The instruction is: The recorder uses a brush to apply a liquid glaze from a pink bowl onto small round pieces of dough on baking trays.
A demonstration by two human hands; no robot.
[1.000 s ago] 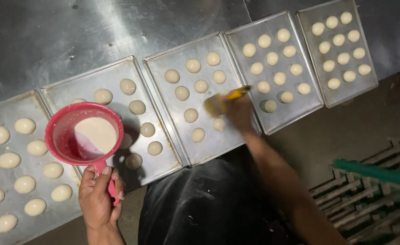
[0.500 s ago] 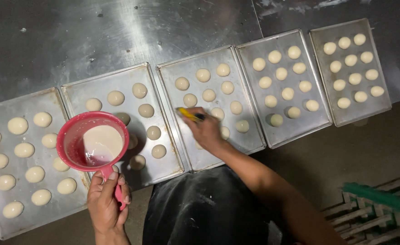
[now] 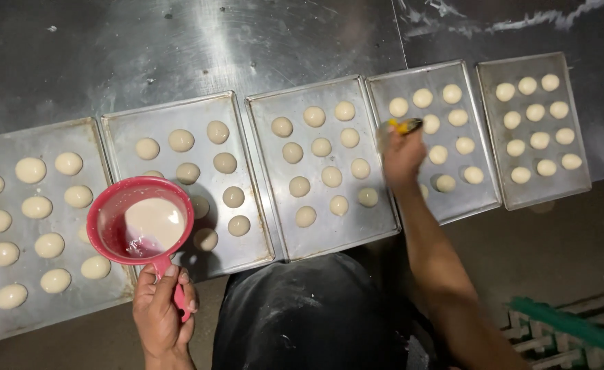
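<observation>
The left hand point(image 3: 161, 312) grips the handle of a red cup point(image 3: 141, 220) of pale liquid above the second tray point(image 3: 247, 226), while farther off the right hand point(image 3: 402, 156) clasps a yellow-handled brush point(image 3: 404, 126) over the fourth tray point(image 3: 483, 199) of dough balls point(image 3: 446, 183).

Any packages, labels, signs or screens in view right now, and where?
None in view: no package, label, sign or screen.
Only unmarked things: metal baking trays of dough balls on the steel table, a red cup of pale liquid in the left hand, a yellow-handled brush in the right hand.
</observation>
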